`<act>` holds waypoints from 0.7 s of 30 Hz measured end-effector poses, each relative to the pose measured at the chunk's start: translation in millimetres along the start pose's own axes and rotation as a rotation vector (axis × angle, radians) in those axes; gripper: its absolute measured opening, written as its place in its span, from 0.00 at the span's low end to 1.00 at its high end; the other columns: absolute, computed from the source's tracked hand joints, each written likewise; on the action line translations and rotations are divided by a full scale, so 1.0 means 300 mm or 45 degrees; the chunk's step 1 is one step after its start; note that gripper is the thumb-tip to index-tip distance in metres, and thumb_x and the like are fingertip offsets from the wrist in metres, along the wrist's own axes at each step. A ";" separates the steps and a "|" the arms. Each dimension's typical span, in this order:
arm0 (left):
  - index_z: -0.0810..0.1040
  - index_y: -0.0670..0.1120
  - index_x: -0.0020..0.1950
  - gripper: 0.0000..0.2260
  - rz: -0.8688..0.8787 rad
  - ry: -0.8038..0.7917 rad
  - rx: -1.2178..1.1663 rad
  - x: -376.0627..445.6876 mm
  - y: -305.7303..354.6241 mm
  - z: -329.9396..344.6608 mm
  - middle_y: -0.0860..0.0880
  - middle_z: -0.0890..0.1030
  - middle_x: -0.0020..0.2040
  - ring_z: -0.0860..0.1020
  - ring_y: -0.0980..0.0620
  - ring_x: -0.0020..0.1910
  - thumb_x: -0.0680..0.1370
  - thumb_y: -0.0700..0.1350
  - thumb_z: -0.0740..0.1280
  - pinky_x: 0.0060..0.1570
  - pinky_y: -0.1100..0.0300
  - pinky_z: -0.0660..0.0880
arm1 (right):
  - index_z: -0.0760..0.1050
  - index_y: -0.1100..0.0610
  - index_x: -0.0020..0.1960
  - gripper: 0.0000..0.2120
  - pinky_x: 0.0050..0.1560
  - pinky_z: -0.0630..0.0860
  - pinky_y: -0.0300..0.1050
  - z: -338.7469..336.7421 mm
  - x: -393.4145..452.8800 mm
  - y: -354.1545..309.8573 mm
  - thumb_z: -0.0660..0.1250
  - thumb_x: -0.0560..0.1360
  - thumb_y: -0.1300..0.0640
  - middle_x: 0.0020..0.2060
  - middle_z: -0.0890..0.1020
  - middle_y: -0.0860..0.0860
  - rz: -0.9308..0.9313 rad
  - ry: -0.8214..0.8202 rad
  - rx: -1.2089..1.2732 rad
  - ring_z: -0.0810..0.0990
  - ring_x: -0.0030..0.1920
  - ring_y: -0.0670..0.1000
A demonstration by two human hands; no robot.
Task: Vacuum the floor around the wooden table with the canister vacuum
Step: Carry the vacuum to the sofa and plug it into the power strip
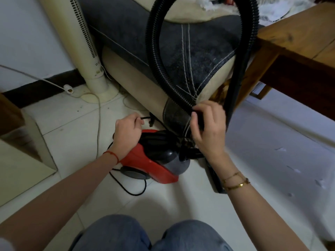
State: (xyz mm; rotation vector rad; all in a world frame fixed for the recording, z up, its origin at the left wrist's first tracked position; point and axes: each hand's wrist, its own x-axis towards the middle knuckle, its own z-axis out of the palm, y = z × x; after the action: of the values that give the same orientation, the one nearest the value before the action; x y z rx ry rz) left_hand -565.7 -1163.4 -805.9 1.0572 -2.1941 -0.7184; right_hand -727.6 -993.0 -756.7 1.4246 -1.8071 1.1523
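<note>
A red and black canister vacuum (154,163) lies on the pale tiled floor in front of my knees. Its black ribbed hose (154,57) loops up over the sofa and comes down again on the right as a rigid black tube (235,91). My right hand (206,127) grips the lower end of the hose just above the vacuum. My left hand (126,131) pinches the black power cord (145,118) behind the vacuum. More cord (130,191) coils on the floor. The wooden table (297,42) stands at the upper right.
A grey and beige sofa (181,51) stands right behind the vacuum. A cream tower fan (79,42) with a white cable (98,120) stands left of it. A wooden and glass cabinet (21,145) juts in at the left. Bits of white debris (293,169) lie on the floor at the right.
</note>
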 end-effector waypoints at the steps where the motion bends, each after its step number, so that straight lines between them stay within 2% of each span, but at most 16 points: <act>1: 0.77 0.44 0.42 0.11 0.001 0.020 0.000 -0.008 -0.003 -0.018 0.58 0.70 0.27 0.67 0.53 0.26 0.79 0.38 0.57 0.44 0.49 0.73 | 0.77 0.64 0.47 0.08 0.47 0.73 0.51 0.021 0.001 -0.034 0.62 0.79 0.60 0.44 0.78 0.57 -0.040 -0.094 0.041 0.76 0.46 0.55; 3: 0.76 0.43 0.41 0.10 0.007 0.055 -0.002 -0.029 -0.006 -0.053 0.59 0.68 0.27 0.67 0.55 0.26 0.78 0.37 0.57 0.44 0.50 0.72 | 0.74 0.61 0.43 0.11 0.41 0.71 0.48 0.071 -0.004 -0.096 0.58 0.81 0.58 0.38 0.75 0.54 -0.040 -0.333 0.085 0.74 0.40 0.53; 5: 0.75 0.43 0.40 0.10 0.005 0.074 -0.018 -0.049 -0.020 -0.091 0.58 0.68 0.27 0.67 0.54 0.27 0.76 0.38 0.55 0.43 0.50 0.71 | 0.70 0.57 0.40 0.14 0.38 0.70 0.48 0.140 -0.026 -0.142 0.56 0.81 0.53 0.33 0.73 0.51 0.131 -0.579 0.107 0.73 0.36 0.51; 7: 0.75 0.43 0.40 0.12 -0.024 0.092 -0.027 -0.070 -0.042 -0.130 0.57 0.68 0.27 0.68 0.52 0.28 0.74 0.41 0.52 0.41 0.53 0.69 | 0.71 0.57 0.37 0.18 0.37 0.74 0.50 0.210 -0.048 -0.175 0.55 0.81 0.49 0.31 0.76 0.51 0.458 -0.790 0.171 0.76 0.33 0.52; 9: 0.74 0.41 0.41 0.13 -0.067 0.111 -0.041 -0.098 -0.068 -0.167 0.56 0.68 0.27 0.67 0.52 0.29 0.73 0.43 0.51 0.35 0.57 0.65 | 0.78 0.58 0.39 0.23 0.39 0.78 0.48 0.276 -0.058 -0.198 0.54 0.81 0.46 0.31 0.82 0.54 0.870 -0.956 0.304 0.80 0.32 0.54; 12: 0.73 0.40 0.40 0.11 -0.107 0.098 -0.093 -0.150 -0.103 -0.215 0.54 0.68 0.27 0.66 0.55 0.27 0.75 0.40 0.53 0.31 0.58 0.61 | 0.79 0.65 0.50 0.25 0.29 0.71 0.40 0.357 -0.045 -0.225 0.52 0.82 0.46 0.35 0.84 0.57 1.518 -1.139 0.585 0.76 0.26 0.51; 15: 0.70 0.40 0.37 0.10 -0.078 -0.026 -0.110 -0.211 -0.147 -0.260 0.48 0.70 0.27 0.67 0.52 0.27 0.73 0.42 0.53 0.30 0.56 0.63 | 0.72 0.65 0.51 0.21 0.23 0.66 0.36 0.418 -0.041 -0.246 0.49 0.83 0.49 0.37 0.81 0.58 1.960 -1.011 0.993 0.72 0.26 0.49; 17: 0.67 0.42 0.35 0.09 0.020 -0.183 -0.014 -0.258 -0.183 -0.288 0.45 0.69 0.28 0.68 0.47 0.28 0.73 0.43 0.54 0.31 0.51 0.66 | 0.68 0.64 0.47 0.19 0.21 0.65 0.35 0.454 -0.037 -0.263 0.47 0.84 0.51 0.36 0.77 0.59 2.227 -0.854 1.242 0.69 0.28 0.50; 19: 0.65 0.44 0.34 0.08 0.099 -0.352 0.124 -0.311 -0.213 -0.312 0.46 0.69 0.28 0.69 0.44 0.30 0.74 0.42 0.55 0.33 0.47 0.67 | 0.68 0.63 0.46 0.18 0.17 0.64 0.34 0.493 -0.031 -0.282 0.47 0.84 0.53 0.35 0.72 0.58 2.377 -0.735 1.358 0.69 0.27 0.50; 21: 0.66 0.45 0.34 0.09 0.130 -0.453 0.174 -0.364 -0.248 -0.330 0.48 0.70 0.29 0.70 0.44 0.31 0.74 0.44 0.55 0.34 0.48 0.66 | 0.69 0.66 0.60 0.17 0.15 0.65 0.32 0.526 -0.026 -0.311 0.46 0.84 0.57 0.34 0.70 0.58 2.415 -0.649 1.392 0.71 0.21 0.49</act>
State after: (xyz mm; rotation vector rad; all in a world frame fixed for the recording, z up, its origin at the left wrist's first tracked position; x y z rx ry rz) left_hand -403.5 -1135.1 -819.4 0.9298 -2.6131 -0.7668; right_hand -623.6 -1133.9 -811.5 -0.3877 -3.0205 3.1364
